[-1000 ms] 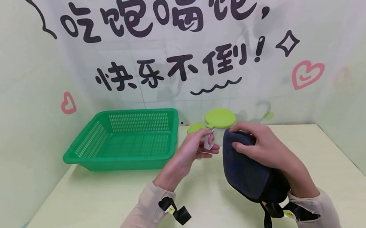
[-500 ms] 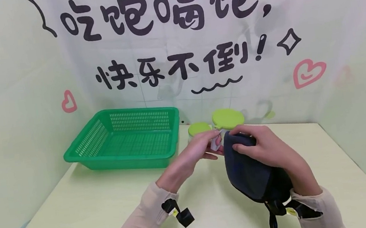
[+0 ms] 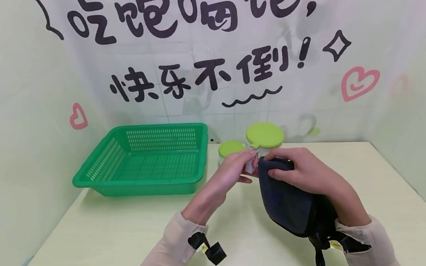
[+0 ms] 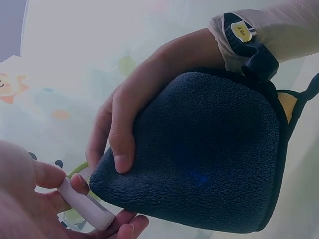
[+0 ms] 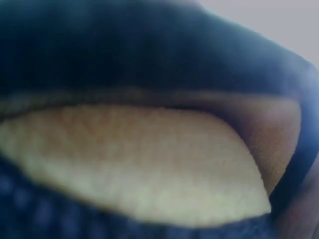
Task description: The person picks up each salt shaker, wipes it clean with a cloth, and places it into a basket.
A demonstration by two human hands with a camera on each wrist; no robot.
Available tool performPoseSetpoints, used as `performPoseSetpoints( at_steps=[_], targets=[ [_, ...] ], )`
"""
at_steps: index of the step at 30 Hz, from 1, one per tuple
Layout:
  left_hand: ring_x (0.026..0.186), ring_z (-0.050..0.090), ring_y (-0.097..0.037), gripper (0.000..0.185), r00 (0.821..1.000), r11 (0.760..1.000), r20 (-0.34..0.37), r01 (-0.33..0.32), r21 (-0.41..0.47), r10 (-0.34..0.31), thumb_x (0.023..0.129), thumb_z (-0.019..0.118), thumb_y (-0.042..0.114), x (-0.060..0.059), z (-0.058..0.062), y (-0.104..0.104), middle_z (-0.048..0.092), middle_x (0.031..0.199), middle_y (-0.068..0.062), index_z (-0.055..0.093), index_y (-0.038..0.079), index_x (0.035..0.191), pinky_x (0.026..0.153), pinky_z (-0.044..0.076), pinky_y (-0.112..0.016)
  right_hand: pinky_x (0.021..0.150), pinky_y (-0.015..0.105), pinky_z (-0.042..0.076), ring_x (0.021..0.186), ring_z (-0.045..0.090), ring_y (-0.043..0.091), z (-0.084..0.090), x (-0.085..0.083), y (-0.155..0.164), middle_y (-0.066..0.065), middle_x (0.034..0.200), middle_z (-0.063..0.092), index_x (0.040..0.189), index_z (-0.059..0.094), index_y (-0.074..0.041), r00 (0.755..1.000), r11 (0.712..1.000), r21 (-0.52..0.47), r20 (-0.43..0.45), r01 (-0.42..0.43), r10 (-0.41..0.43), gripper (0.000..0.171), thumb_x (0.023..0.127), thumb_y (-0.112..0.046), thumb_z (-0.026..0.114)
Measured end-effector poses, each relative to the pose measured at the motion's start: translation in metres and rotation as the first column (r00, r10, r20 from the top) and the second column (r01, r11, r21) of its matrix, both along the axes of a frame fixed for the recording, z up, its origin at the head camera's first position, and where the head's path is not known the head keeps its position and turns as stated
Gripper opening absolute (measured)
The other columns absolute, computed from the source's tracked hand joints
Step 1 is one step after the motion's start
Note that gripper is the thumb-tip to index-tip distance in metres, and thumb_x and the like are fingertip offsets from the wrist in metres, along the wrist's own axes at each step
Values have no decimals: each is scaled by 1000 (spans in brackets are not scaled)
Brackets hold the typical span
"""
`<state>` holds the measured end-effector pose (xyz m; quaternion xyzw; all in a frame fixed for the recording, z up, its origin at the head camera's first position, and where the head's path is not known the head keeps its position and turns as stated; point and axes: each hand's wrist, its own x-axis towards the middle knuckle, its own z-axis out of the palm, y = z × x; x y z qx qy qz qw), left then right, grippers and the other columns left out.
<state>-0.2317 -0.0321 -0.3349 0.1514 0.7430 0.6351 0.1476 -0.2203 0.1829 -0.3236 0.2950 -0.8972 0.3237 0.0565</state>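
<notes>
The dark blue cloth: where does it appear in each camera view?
Head: dark blue cloth lies lower centre-right, gripped by the right hand.
Left wrist: it fills the centre and right.
Right wrist: blurred blue cloth fills the frame edges.
Shared landmark: the right hand's fingers curled over the cloth's edge.

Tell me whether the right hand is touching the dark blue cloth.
Touching. The left wrist view shows the right hand gripping the dark blue cloth, thumb pressed on its front face and fingers curled behind its edge.

Staged tabletop booth: printed backdrop [image 3: 205, 63], pale table [image 3: 92, 252], green basket [image 3: 145, 162]
</notes>
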Motion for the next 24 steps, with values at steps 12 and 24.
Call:
performPoseSetpoints(
  at_steps=[12, 24],
  targets=[
    [92, 73, -17, 40, 1000, 1000, -4, -7, -2, 7, 109, 40, 37, 1, 4, -2, 68, 94, -4, 56, 7, 88, 78, 54, -29, 91, 39, 53, 95, 65, 14, -2, -6, 3, -5, 104, 74, 113, 74, -21, 998, 998, 58, 66, -17, 13, 22, 94, -12, 68],
    [88, 73, -18, 39, 1000, 1000, 7, -15, -4, 15, 110, 38, 36, 0, 5, -3, 70, 93, -6, 58, 8, 92, 76, 55, -27, 89, 37, 51, 95, 63, 15, -5, -9, 9, -5, 103, 72, 114, 72, -21, 996, 996, 86, 84, -33, 25, 22, 93, -13, 69]
  ],
)
